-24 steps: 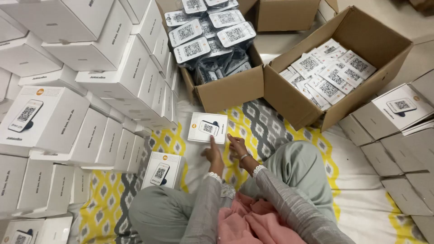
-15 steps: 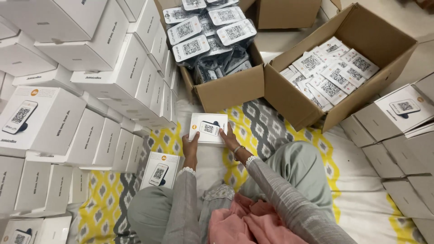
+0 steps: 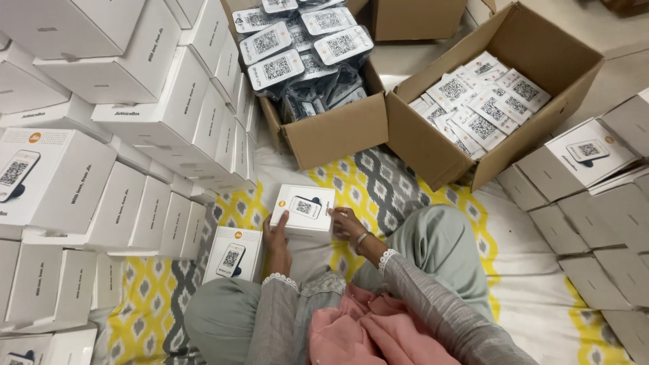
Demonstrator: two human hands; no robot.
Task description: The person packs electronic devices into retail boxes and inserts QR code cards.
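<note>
**Both hands holding a small white box over a patterned sheet**

Seen from above, a person sits cross-legged on a yellow, grey and white patterned sheet. The two hands hold one small white box between them, just in front of the knees. The left hand grips the box's near left corner with the fingers wrapped up its side. The right hand clasps the right edge. The box lies flat, lid up, and its top carries a picture of a small device with a square code.

A second white box of the same kind lies on the sheet just beside the left hand, by the left knee.

Beyond the held box stand two open cardboard cartons, touching each other. The nearer carton holds dark bagged items with code cards on top. The carton to the right is filled with flat printed code cards.

A tall stack of white boxes fills the left side. More white boxes are piled along the right edge.
</note>
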